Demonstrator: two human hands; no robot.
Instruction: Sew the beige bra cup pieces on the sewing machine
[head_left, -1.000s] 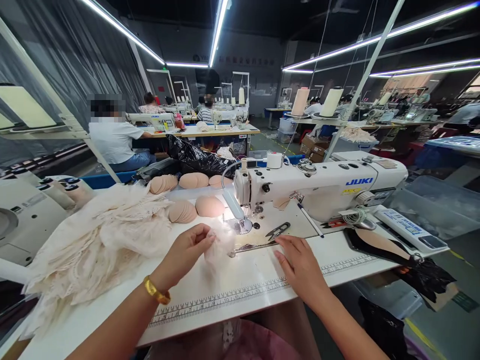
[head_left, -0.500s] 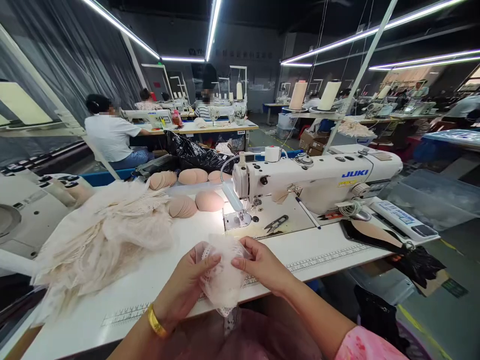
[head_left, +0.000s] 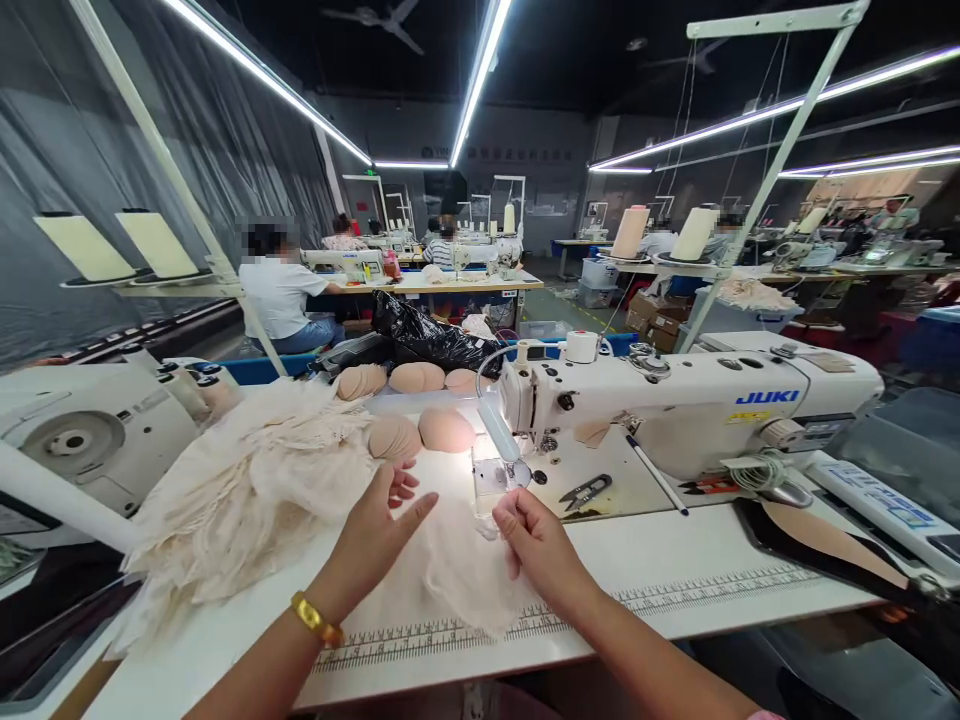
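A piece of sheer cream fabric (head_left: 469, 580) lies spread on the white table in front of the sewing machine (head_left: 675, 400). My right hand (head_left: 536, 540) pinches its upper right edge, just below the needle area. My left hand (head_left: 390, 520) is raised above the fabric's left side with fingers apart, holding nothing. Beyond the left hand are a fanned stack of beige bra cups (head_left: 394, 437) and a single domed stack of cups (head_left: 447, 429). To the left spreads a large heap of sheer cream lace pieces (head_left: 255, 490).
Thread snips (head_left: 588, 493) and a pen (head_left: 657, 475) lie by the machine bed. A printed ruler (head_left: 420, 640) runs along the table's front edge. A dark phone (head_left: 817, 560) lies at right. Another machine (head_left: 82, 430) stands at left. A person in white (head_left: 274, 295) sits ahead.
The fabric has gone from being held up between both hands to lying on the table. My left hand has let go and opened; my right has moved toward the needle area. The view has tilted up.
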